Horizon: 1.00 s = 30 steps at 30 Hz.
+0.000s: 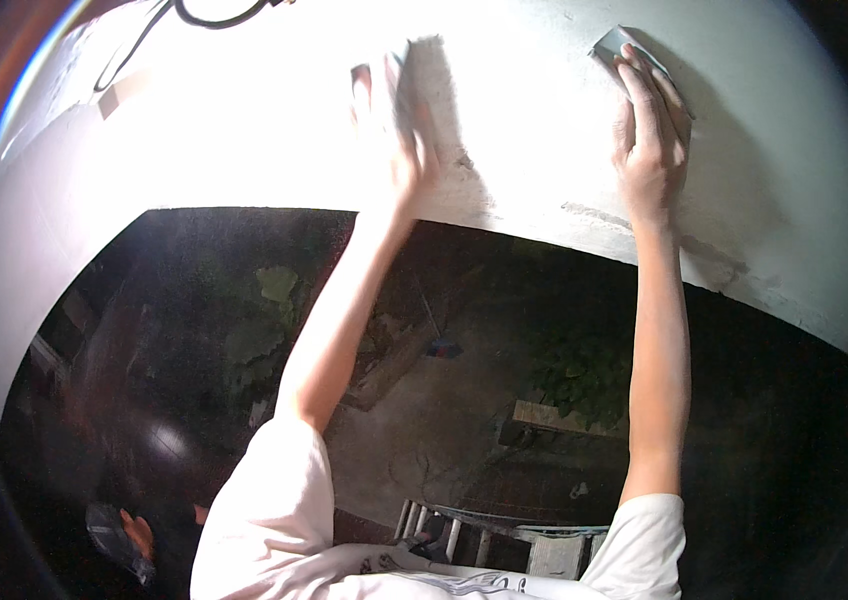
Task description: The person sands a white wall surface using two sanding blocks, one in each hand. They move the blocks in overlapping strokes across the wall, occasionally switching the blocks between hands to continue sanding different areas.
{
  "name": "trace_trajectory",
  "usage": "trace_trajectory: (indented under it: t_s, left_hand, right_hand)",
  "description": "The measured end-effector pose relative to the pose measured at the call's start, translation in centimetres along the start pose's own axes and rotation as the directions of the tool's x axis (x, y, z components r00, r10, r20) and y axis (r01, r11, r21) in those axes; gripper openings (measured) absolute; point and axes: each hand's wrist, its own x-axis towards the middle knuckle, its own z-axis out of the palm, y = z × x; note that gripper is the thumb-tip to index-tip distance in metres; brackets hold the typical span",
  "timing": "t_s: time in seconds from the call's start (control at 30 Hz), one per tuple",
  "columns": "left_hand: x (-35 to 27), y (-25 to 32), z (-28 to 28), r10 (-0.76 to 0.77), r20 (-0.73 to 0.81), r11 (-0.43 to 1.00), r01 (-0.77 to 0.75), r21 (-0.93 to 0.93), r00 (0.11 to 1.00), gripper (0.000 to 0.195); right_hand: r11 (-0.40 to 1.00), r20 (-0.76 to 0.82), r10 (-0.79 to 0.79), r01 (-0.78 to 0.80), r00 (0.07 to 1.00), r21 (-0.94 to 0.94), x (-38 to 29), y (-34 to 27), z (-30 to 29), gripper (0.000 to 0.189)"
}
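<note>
Both my arms reach up to a pale, brightly lit wall or ceiling surface [529, 135]. My left hand [401, 120], blurred and partly washed out by the light, is wrapped around a thin grey sheet or pad that looks like sandpaper [400, 64]. To the right, my right hand [649, 127] presses a grey sanding sheet or block [619, 46] against the same surface, fingers laid along it. Pale dust coats my right fingers. Rough patches show on the surface near its lower edge, between my hands and beside my right wrist.
A black cable [218, 21] hangs at the upper left. Far below lie dark ground, leafy plants [574, 379], a broom [443, 347] and a slatted plank or box [566, 420]. Metal rails [454, 536] stand close under me. A person in a cap [113, 532] is at the lower left.
</note>
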Motion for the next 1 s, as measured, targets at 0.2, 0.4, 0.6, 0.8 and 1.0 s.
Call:
trace_trajectory:
  t_s: [0.2, 0.4, 0.6, 0.8, 1.0]
  left_hand:
    - [-6.6, -1.1, -1.2, 0.143, 0.253, 0.987, -0.158, 0.040, 0.957, 0.056]
    - [-4.2, 0.7, 3.8, 0.389, 0.110, 0.920, -0.380, -0.095, 0.915, 0.055]
    - [-9.1, 1.6, -0.7, 0.160, 0.174, 0.914, -0.079, -0.399, 0.972, 0.050]
    - [-15.5, 2.0, -7.8, 0.058, 0.880, 0.286, 0.837, -0.467, 0.471, 0.048]
    - [-14.0, -0.1, -8.9, 0.013, 0.603, 0.843, 0.316, -0.436, 0.798, 0.029]
  right_hand:
    - [1.000, 0.010, -0.010, 0.010, 1.000, -0.022, -0.3, 0.1, -0.2, 0.033]
    - [0.999, 0.017, -0.027, 0.027, 1.000, -0.035, -0.1, 0.3, -0.5, 0.033]
    - [0.997, 0.018, -0.044, 0.045, 0.999, -0.056, -0.1, 0.5, -0.6, 0.032]
    - [0.999, -0.017, -0.050, 0.050, 0.999, 0.002, -0.1, 0.9, -0.1, 0.029]
    - [0.995, -0.018, -0.087, 0.086, 0.996, -0.050, -0.2, 1.2, 0.0, 0.028]
